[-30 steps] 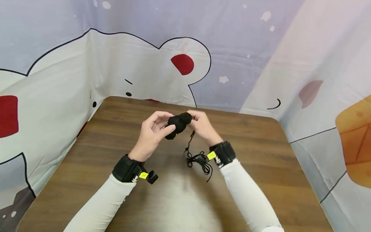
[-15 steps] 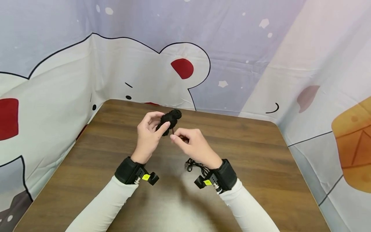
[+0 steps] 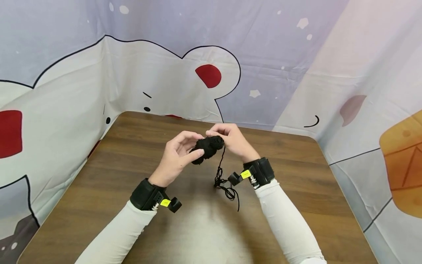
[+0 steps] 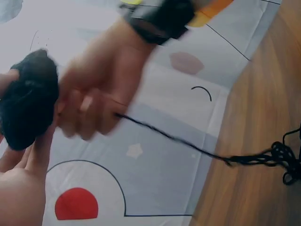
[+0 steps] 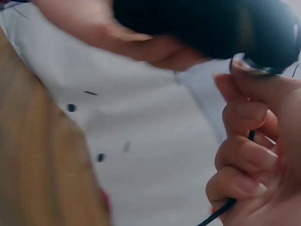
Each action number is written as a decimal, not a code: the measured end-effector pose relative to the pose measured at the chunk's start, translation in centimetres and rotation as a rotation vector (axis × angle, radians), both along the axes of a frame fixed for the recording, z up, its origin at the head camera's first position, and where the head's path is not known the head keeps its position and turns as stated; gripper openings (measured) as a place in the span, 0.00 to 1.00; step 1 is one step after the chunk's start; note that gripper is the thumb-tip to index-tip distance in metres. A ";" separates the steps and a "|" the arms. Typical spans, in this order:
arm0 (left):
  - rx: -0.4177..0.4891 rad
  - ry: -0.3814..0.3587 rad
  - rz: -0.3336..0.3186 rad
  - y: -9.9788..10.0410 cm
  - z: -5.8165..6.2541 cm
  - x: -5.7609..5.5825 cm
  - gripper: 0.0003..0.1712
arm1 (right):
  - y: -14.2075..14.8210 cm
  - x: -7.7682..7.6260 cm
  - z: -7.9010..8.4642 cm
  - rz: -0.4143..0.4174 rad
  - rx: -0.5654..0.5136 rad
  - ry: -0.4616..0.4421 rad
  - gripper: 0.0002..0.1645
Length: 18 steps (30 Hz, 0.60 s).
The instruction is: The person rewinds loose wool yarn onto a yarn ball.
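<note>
A bundle of black yarn (image 3: 207,146) is held above the table in my left hand (image 3: 173,161), between thumb and fingers. My right hand (image 3: 234,141) is at the bundle's right end, fingers curled round the yarn strand. In the left wrist view this strand (image 4: 174,136) runs from the right fist down to a loose tangle. The right wrist view shows the strand (image 5: 218,212) passing through the curled fingers, with thumb and forefinger close under the dark bundle (image 5: 188,23). Its far side is hidden.
Loose loops of black yarn (image 3: 227,189) lie on the wooden table (image 3: 296,205), just left of the right wrist strap. A printed cloth (image 3: 263,66) hangs behind the table and along both sides.
My right hand dipped below the bundle, then rose to its far right end. The bundle moved left, then back right with my left hand. The loose strand on the table shifted.
</note>
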<state>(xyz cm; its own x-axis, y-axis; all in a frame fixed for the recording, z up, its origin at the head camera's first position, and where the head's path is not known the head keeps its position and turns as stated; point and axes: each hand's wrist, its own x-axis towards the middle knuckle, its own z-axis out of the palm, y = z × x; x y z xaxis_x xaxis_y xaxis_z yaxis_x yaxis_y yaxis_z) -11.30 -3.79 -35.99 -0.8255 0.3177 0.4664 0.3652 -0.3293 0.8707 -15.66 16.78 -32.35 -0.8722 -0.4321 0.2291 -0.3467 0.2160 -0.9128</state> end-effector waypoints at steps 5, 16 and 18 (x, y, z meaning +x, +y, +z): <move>0.043 -0.052 0.109 0.0 -0.1 -0.4 0.21 | -0.6 0.9 -3.7 0.002 -0.070 -0.093 0.11; -0.003 -0.049 0.342 0.5 -0.3 -0.9 0.22 | -2.6 4.9 -1.8 0.050 0.240 0.234 0.12; -0.025 -0.052 0.342 0.5 -0.3 -1.0 0.22 | -2.5 4.9 -0.4 0.043 0.253 0.295 0.12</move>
<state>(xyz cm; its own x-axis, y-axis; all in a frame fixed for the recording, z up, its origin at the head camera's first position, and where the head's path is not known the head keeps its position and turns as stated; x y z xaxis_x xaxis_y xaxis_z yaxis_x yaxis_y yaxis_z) -12.26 -3.26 -36.34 -0.9088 0.0294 0.4163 0.4055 -0.1742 0.8974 -10.71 14.27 -32.72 -0.7645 -0.5419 0.3492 -0.6002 0.4006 -0.6923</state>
